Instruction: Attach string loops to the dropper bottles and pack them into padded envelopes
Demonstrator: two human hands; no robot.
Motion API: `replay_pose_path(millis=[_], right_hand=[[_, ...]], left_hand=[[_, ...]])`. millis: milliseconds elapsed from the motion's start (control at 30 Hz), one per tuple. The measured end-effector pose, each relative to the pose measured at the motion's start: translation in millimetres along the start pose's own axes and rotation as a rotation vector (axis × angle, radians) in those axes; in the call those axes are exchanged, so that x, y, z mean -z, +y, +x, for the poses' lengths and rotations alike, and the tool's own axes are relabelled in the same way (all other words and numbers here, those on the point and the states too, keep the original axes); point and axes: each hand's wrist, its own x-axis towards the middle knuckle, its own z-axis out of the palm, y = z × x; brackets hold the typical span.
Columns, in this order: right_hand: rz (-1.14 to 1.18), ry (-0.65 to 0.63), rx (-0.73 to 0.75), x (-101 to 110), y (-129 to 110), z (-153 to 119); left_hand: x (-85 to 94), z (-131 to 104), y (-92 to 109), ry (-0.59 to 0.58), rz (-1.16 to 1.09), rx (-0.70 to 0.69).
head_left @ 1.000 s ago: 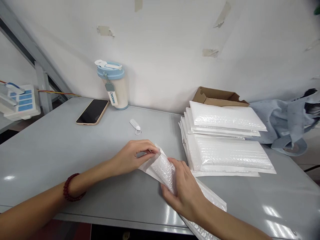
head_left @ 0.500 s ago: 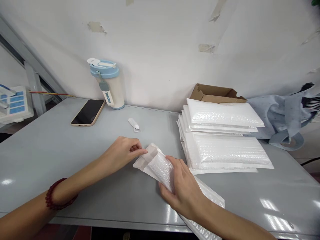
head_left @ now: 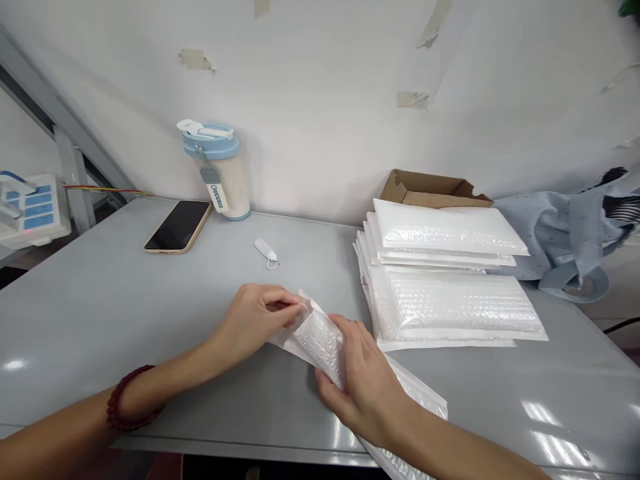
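Observation:
A small white bubble mailer (head_left: 320, 339) is held just above the grey table. My right hand (head_left: 365, 380) wraps round its right part, thumb on the near side and fingers on the far side. At its left end, my left hand (head_left: 263, 317) pinches the flap edge between thumb and fingers. Beneath my right hand and forearm lies another long bubble mailer (head_left: 417, 390), reaching over the table's front edge. Two stacks of white bubble mailers (head_left: 455, 300) stand to the right. A small white tag with a loop (head_left: 265, 250) lies beyond my left hand.
A phone (head_left: 179, 227) and a blue-lidded cup (head_left: 225, 177) stand at the back left of the table (head_left: 100, 300). Behind the mailers are a cardboard box (head_left: 433, 190) and a bluish cloth (head_left: 533, 223), with a tape roll (head_left: 575, 283) beside it.
My left hand has moved slightly right, further over the mailer's flap, which is now lifted and bent. My right hand keeps its hold, nearly in place.

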Motion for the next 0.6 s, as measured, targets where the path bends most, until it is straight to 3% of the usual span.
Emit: replay_pose_path(millis=[100,233,333,467,600], right_hand=[[-0.003,0.011,0.002,0.1,0.6,-0.3],[0.002,0.008,0.002,0.5,0.3,-0.6],[-0.005,0.025,0.004,0.7,0.8,-0.3],[-0.010,0.035,-0.001,0.4,3.1,0.2],[-0.012,0.028,-0.001,-0.2,3.9,-0.1]], left_hand=[[-1.2,-1.1,1.5,0.086,-0.011,0.025],[-8.9,-2.9,0.2,-0.113,0.009,-0.144],[-8.6,-1.9,-2.0,-0.214,0.020,-0.170],[-3.1,0.3,-4.4,-0.101,0.111,-0.130],[-5.3,-2.5,-3.3,-0.060,0.209,-0.216]])
